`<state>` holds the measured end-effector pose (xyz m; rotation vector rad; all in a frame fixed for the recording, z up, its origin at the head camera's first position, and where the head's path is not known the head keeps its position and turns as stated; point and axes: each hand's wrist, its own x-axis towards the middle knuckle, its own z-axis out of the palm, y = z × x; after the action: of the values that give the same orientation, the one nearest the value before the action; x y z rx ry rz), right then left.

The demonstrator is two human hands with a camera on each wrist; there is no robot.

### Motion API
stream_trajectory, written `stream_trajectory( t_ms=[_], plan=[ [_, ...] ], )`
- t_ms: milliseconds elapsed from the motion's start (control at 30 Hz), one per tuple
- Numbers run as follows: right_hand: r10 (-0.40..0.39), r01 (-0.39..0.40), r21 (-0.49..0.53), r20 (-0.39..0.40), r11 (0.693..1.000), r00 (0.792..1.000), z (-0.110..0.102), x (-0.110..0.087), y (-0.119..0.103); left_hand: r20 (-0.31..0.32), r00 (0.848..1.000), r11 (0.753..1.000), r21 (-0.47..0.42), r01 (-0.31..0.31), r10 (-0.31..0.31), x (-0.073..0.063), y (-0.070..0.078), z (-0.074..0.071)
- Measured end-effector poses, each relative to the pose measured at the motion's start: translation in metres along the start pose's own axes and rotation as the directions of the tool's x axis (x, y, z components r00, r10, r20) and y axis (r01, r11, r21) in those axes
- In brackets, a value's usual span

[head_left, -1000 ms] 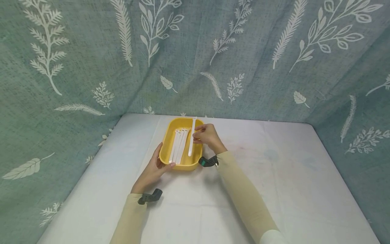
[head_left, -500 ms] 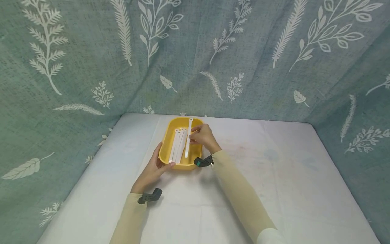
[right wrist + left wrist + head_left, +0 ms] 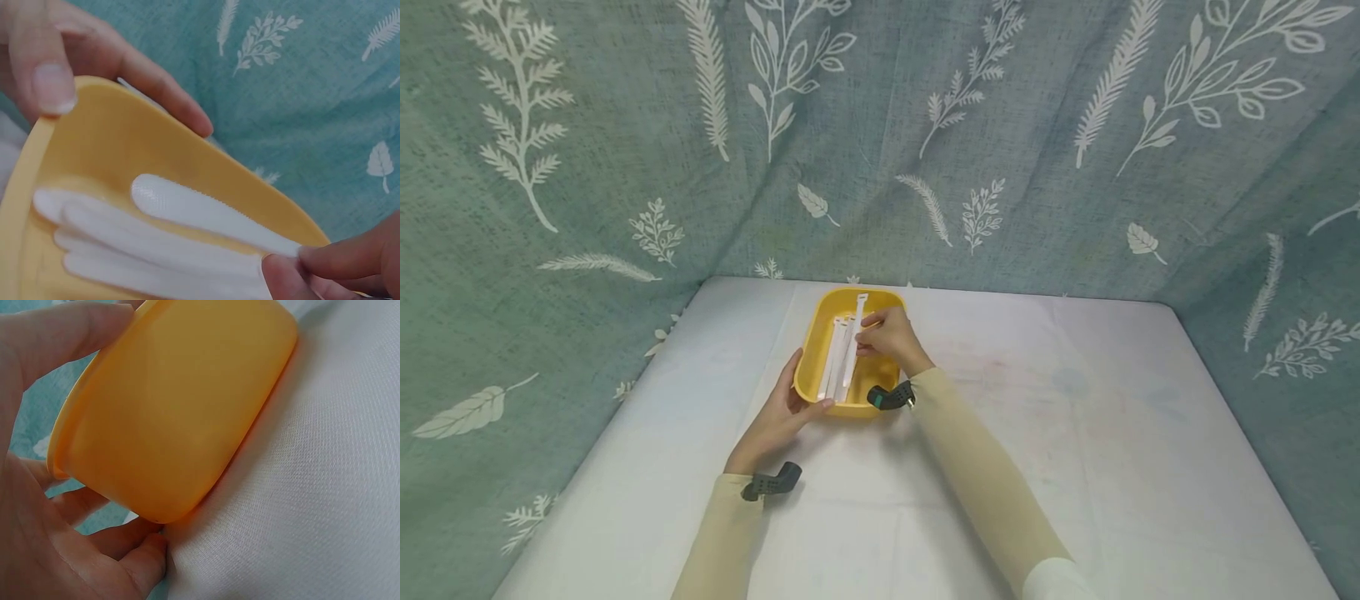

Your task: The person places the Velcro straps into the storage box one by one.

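Note:
A yellow plastic tub (image 3: 811,364) stands on the table. My left hand (image 3: 775,421) grips its near left corner, with the thumb on the rim and the fingers round the outer wall (image 3: 175,419). My right hand (image 3: 892,340) is over the tub's right side and pinches a white plastic knife (image 3: 852,360) by its far part. In the right wrist view this knife's serrated blade (image 3: 187,203) with its rounded end points toward the left hand. Several similar white knives (image 3: 150,234) lie side by side in the tub, just beside the held one, partly overlapping.
A white cloth (image 3: 1120,467) covers the table. Behind it and at both sides hangs a blue-green curtain (image 3: 865,108) with white leaf prints. A dark wrist device (image 3: 891,397) sits on the right wrist, close to the tub's near right corner.
My right hand has moved left, bringing the knife from the tub's right side to the knives lying in the tub. The left hand and the tub have stayed in place.

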<state>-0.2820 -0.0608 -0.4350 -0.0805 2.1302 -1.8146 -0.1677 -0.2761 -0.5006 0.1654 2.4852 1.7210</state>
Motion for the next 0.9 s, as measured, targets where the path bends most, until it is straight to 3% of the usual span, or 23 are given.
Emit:
stream_trajectory(
  t_ms=[367, 900],
  plan=[
    [0.048, -0.053, 0.160, 0.034, 0.986, 0.998, 0.012, 0.013, 0.009, 0.002, 1.000, 1.000, -0.004, 0.008, -0.008, -0.001, 0.001, 0.000],
    [0.109, -0.109, 0.146, 0.008, 0.983, 0.994, 0.024, 0.018, 0.016, -0.002, 1.000, 1.000, 0.014, 0.017, -0.017, -0.001, 0.001, 0.000]
  ],
)
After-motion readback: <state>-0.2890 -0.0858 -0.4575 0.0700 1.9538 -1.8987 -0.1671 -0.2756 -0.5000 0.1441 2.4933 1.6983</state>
